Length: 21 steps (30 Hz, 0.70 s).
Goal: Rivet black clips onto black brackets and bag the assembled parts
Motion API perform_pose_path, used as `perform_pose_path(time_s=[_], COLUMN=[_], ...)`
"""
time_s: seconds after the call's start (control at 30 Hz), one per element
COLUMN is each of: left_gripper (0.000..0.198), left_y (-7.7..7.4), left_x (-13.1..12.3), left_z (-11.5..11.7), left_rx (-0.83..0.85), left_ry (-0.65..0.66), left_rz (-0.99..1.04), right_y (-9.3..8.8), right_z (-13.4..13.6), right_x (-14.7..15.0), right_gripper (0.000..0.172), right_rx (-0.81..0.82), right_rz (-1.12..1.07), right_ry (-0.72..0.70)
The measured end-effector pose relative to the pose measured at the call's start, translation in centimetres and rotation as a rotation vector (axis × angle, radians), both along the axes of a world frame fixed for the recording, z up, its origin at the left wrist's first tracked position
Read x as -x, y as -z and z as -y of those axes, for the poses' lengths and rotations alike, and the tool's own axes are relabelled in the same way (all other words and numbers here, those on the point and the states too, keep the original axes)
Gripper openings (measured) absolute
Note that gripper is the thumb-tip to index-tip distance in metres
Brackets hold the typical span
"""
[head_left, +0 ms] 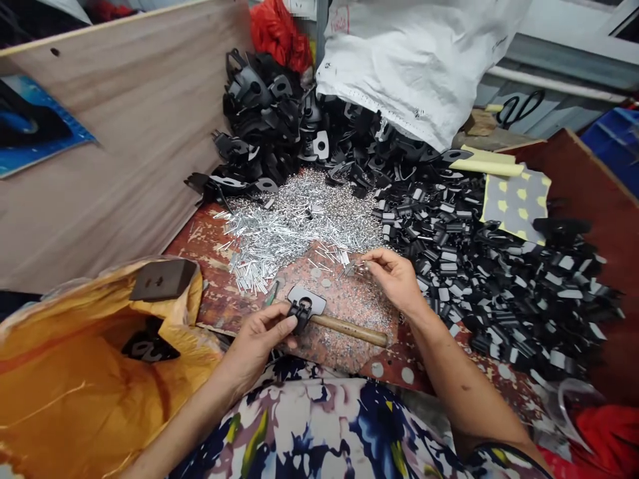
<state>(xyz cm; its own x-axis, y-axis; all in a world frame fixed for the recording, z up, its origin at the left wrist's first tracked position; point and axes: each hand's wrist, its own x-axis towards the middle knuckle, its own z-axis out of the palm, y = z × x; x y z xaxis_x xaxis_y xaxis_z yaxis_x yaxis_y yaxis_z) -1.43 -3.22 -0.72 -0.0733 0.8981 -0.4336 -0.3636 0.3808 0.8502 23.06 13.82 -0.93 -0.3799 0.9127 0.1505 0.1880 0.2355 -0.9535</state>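
Pinched between the thumb and fingers of my left hand (267,332) is a black plastic part (300,314), above the near edge of the worn red table (219,303). A hammer with a wooden handle (352,330) lies beside it, its handle pointing right. My right hand (394,276) is closed in a pinch at the near right edge of a pile of silver metal pins (299,219); thin pins show at its fingertips. How many of them it grips is too small to tell.
Small black clips (449,246) are heaped at the right, larger black parts (259,100) behind the pins. A white sack (399,66) hangs at the back. A wooden board (124,133) stands left, above an open yellow sack (90,392). A yellow-grey sheet (516,203) lies on the clips.
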Motion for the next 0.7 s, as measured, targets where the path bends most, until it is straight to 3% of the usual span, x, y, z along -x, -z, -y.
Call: perform_pose_path(time_s=[0.13,0.23,0.33,0.57,0.7], left_gripper=[0.027,0.030,0.032,0.035,0.038], left_y=[-0.2,-0.1,0.2,1.9,2.2], left_x=[0.1,0.2,0.3,0.7,0.6], left_z=[0.1,0.1,0.2,0.3,0.3], left_rx=[0.009,0.020,0.025,-0.005,0.004], left_ry=[-0.017,-0.036,-0.054,-0.085,-0.097], left_rz=[-0.002,0.025,0.052,0.131,0.121], right_y=[-0.7,-0.9,-0.8,-0.3,0.6], right_z=[0.2,0.2,-0.8,-8.1,-13.1], right_x=[-1.0,-0.9,-0.2,4.3,8.8], right_gripper=[0.012,0.024,0.034,0.028,0.051], right_rx=[-0.084,-0.277,-0.377,-0.558,-0.535], right_rz=[0.120,0.368,0.466,0.794,0.891], right_ry=[-0.056,-0.109,-0.083,-0.023,-0.002])
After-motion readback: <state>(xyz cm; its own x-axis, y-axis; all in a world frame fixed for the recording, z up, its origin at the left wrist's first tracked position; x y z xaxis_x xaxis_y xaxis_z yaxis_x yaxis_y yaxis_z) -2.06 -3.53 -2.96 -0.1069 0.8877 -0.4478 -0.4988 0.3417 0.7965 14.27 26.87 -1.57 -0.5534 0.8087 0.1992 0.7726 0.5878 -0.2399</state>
